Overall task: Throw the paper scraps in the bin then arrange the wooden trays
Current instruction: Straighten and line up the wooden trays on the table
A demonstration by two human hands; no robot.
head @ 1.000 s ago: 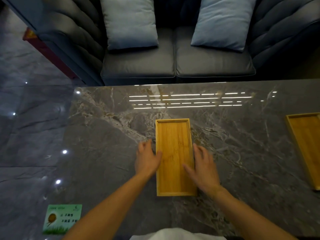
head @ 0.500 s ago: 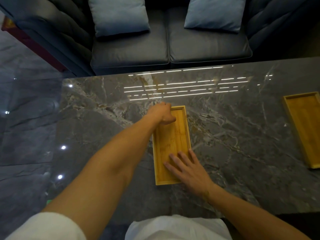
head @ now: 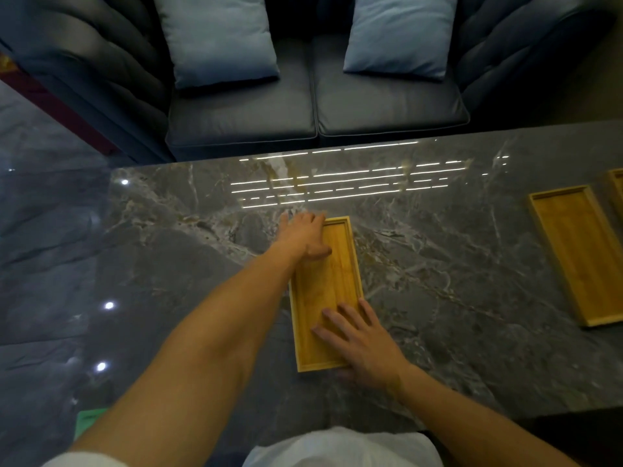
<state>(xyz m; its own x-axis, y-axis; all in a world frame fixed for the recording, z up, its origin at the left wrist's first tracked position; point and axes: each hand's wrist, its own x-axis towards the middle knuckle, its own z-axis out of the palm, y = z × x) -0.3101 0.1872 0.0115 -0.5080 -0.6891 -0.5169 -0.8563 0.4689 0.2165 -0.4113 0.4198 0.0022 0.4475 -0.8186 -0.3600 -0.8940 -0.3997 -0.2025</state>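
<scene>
A long wooden tray point(head: 332, 284) lies lengthwise in the middle of the grey marble table point(head: 438, 281). My left hand point(head: 305, 235) rests over its far left corner, fingers stretched past the rim onto the table and thumb on the tray floor. At the tray's near right end, my right hand point(head: 362, 342) lies flat with its fingers spread. A second wooden tray point(head: 580, 254) lies at the right, and the corner of a third tray point(head: 617, 187) shows at the frame edge. No paper scraps or bin are in view.
A dark sofa point(head: 313, 106) with two blue cushions point(head: 219, 38) stands just beyond the table's far edge. A green card point(head: 89, 421) lies at the near left, partly behind my left arm. Glossy grey floor lies to the left of the table.
My left hand went from beside the tray's near left to its far left corner, where its fingers have now spread out. My right hand shifted onto the tray's near right end.
</scene>
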